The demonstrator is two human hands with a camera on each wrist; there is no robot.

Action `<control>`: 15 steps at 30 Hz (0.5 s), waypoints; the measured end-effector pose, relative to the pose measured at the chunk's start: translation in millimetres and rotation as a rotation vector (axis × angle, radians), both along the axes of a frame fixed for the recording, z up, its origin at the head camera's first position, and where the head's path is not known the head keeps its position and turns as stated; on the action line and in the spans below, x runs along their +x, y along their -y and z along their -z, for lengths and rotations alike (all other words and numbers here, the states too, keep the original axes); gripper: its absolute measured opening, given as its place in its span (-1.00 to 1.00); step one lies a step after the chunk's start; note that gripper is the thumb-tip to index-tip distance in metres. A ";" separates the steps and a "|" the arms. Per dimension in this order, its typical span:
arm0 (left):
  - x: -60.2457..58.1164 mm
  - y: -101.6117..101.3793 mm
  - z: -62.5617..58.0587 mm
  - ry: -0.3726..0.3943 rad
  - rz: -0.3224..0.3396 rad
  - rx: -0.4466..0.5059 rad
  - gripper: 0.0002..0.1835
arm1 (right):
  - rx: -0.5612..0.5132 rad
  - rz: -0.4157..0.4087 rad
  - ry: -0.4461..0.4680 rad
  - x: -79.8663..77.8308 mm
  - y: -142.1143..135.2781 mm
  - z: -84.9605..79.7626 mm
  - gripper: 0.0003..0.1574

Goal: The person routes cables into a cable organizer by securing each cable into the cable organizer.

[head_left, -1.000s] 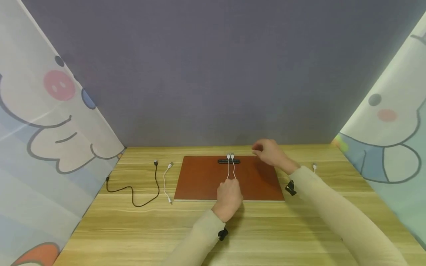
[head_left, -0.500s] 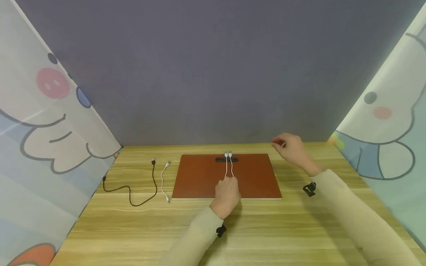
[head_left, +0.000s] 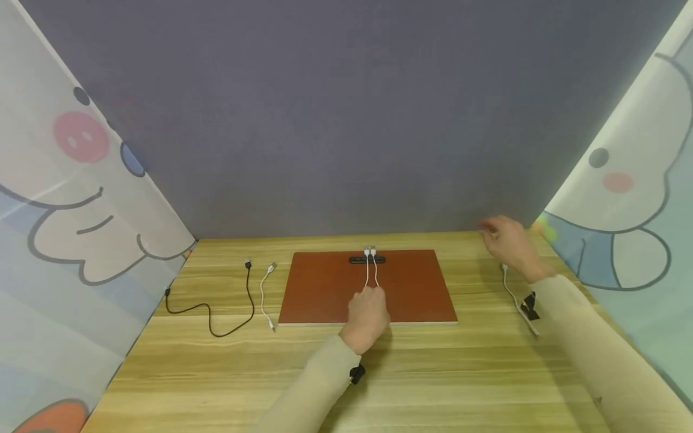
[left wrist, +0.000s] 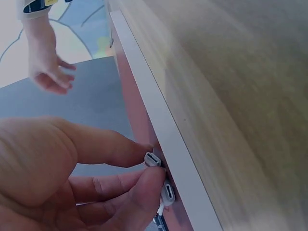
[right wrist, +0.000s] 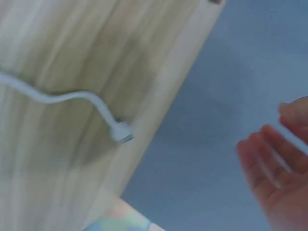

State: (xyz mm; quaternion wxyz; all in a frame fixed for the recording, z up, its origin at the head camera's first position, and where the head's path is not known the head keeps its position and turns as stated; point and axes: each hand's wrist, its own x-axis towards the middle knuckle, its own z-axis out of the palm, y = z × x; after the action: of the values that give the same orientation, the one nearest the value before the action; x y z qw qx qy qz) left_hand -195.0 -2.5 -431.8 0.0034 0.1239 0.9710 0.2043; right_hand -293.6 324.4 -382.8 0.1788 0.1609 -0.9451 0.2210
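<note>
In the head view my left hand (head_left: 366, 317) is at the front of a brown board (head_left: 316, 288). Two white USB cables (head_left: 367, 270) run from it to a black slotted strip (head_left: 354, 260) at the board's back edge. Close up in the left wrist view, thumb and index finger pinch one cable's small white plug (left wrist: 152, 159). A second white plug (left wrist: 168, 192) sits beside the thumb; whether it is gripped too, I cannot tell. My right hand (head_left: 509, 243) hovers at the right, fingers loosely bent and holding nothing, above another white USB cable (head_left: 511, 291).
Left of the board lie a short white USB cable (head_left: 263, 296) and a longer black USB cable (head_left: 208, 307). A grey panel (head_left: 346, 120) rises behind the wooden table (head_left: 233, 385), and cartoon-printed sheets (head_left: 70, 240) flank both sides.
My right hand has moved right, from above the board's back right corner to over the right-hand white cable. My left hand keeps its pinch at the board's front. The head view shifted slightly.
</note>
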 end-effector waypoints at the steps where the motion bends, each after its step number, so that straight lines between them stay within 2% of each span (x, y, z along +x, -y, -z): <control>1: 0.1 0.3 -0.1 0.003 0.000 0.006 -0.63 | 0.016 0.017 0.044 -0.6 -3.3 1.5 -0.61; 7: -0.1 -0.4 -1.4 0.013 -0.001 0.008 -0.61 | 0.137 0.068 0.285 -5.9 -23.9 11.0 -0.40; 13: 0.0 -0.4 -1.6 0.020 0.000 -0.002 -0.62 | 0.181 0.121 0.509 -5.2 -37.9 16.3 -0.23; 15: -0.3 -0.2 -1.7 0.023 -0.003 -0.005 -0.61 | 0.197 0.139 0.562 -3.9 -40.6 16.5 -0.24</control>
State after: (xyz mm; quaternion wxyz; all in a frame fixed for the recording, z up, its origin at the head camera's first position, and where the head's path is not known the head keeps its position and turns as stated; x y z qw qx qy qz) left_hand -195.3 -2.3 -430.1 0.0145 0.1203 0.9716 0.2033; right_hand -297.5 365.0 -399.3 -0.0915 0.0447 -0.9832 0.1512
